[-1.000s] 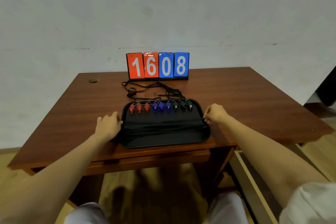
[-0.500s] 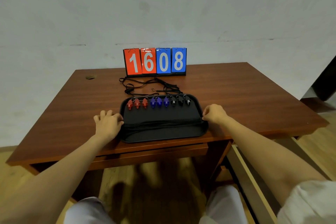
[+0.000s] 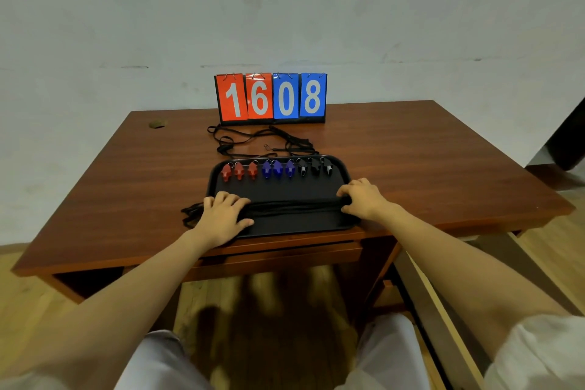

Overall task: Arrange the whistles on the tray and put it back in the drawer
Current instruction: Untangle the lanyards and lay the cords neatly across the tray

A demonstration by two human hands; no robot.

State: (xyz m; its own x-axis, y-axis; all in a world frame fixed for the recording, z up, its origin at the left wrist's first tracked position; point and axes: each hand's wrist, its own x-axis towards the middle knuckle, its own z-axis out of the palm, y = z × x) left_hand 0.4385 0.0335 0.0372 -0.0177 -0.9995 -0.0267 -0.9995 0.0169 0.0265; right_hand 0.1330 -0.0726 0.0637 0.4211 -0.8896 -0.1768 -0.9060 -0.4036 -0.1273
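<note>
Tidying the cords looks to be the step in hand. The nine whistles [image 3: 277, 169] sit in a neat row along the far rim of the tray [image 3: 285, 190], three red, three blue, three black. The tray lies on the table [image 3: 427, 168] with its near rim just at the front edge. Across the tray's middle runs a cord bundle [image 3: 294, 207]. The left hand [image 3: 221, 215] lies flat and released on it at the tray's left rim, pressing it down, while a few loops spill past that rim onto the wood. The right hand [image 3: 364, 198], at the tray's right rim, has its fingers curled over the bundle's end and seems to pinch it. To do this well, I'd say, gather the spilled loops inside the left rim first, and keep the bundle low and clear of the whistle row. More loose cords [image 3: 253, 141] lie just beyond the tray's far rim. I cannot tell whether they are tied to the whistles, so any lift should be slow and level. The drawer [image 3: 278, 258] just below the tray's near rim looks closed, so one hand must come free to open it.
</note>
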